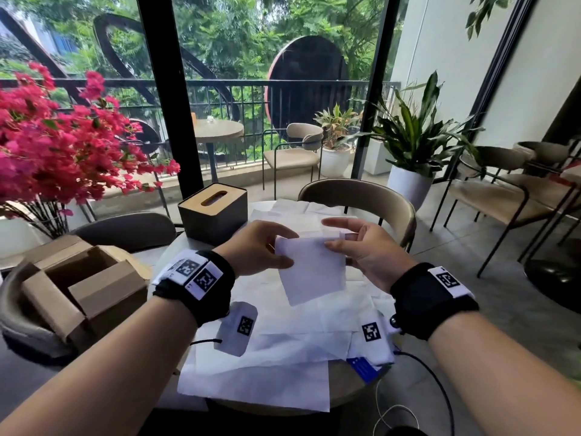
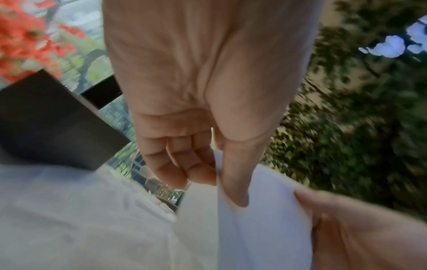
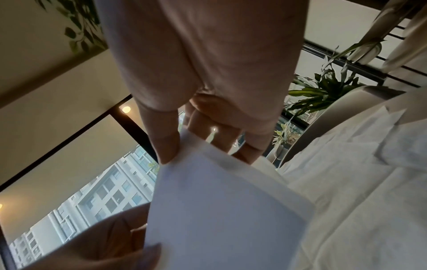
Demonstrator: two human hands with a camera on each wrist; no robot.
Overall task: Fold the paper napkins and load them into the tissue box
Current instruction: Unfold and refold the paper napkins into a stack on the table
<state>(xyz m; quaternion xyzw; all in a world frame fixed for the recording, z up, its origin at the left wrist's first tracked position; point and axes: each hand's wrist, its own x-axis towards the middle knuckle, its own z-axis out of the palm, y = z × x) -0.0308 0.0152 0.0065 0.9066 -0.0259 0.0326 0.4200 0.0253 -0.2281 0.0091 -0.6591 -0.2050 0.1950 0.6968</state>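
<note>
Head view: folded napkin (image 1: 311,272) pinched at both top corners, left hand (image 1: 257,248) and right hand (image 1: 367,250). Raised above loose napkins (image 1: 261,372); tissue box (image 1: 213,212) behind.

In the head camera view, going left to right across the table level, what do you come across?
Open brown cardboard box → black tissue box with slotted wooden lid → left hand → folded white paper napkin pinched by both hands → right hand.
</note>
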